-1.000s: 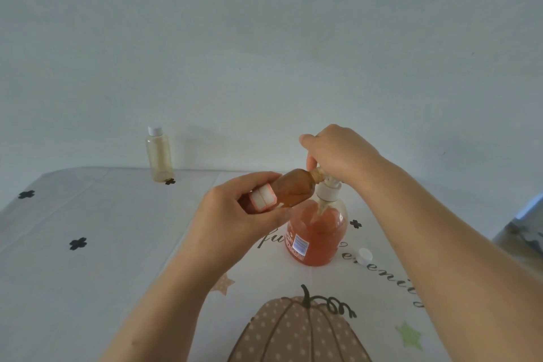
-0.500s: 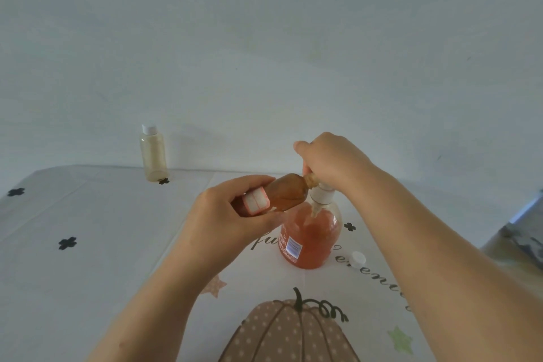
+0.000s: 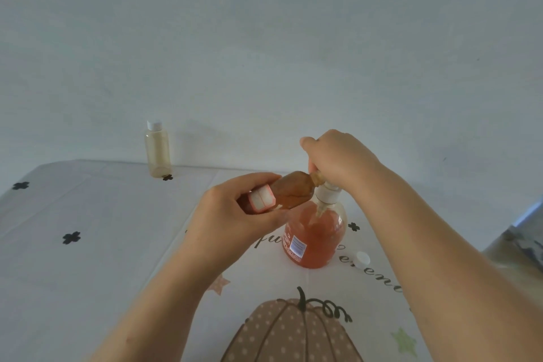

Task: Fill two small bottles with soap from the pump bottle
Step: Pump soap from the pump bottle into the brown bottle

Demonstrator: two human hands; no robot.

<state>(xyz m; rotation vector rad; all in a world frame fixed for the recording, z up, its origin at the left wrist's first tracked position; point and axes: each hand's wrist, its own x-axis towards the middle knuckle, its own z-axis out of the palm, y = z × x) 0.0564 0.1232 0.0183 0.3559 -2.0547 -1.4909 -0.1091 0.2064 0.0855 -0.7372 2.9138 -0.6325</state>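
Note:
A pump bottle (image 3: 314, 235) of orange soap stands in the middle of the table. My right hand (image 3: 338, 159) is curled over its white pump head, which is mostly hidden. My left hand (image 3: 235, 214) grips a small bottle (image 3: 291, 189), amber-brown with soap inside, tipped on its side with its open neck against the pump spout. A second small bottle (image 3: 157, 151), pale and capped in white, stands upright at the far left by the wall. A loose white cap (image 3: 362, 258) lies right of the pump bottle.
The table wears a white cloth (image 3: 88, 244) with black crosses, lettering and a pumpkin print (image 3: 291, 332) at the front. A plain wall rises just behind the table's far edge. Something dark shows past the right edge.
My hands and the bottles hold nearly the same pose. The pump head appears pressed slightly lower, and the view has shifted a little.

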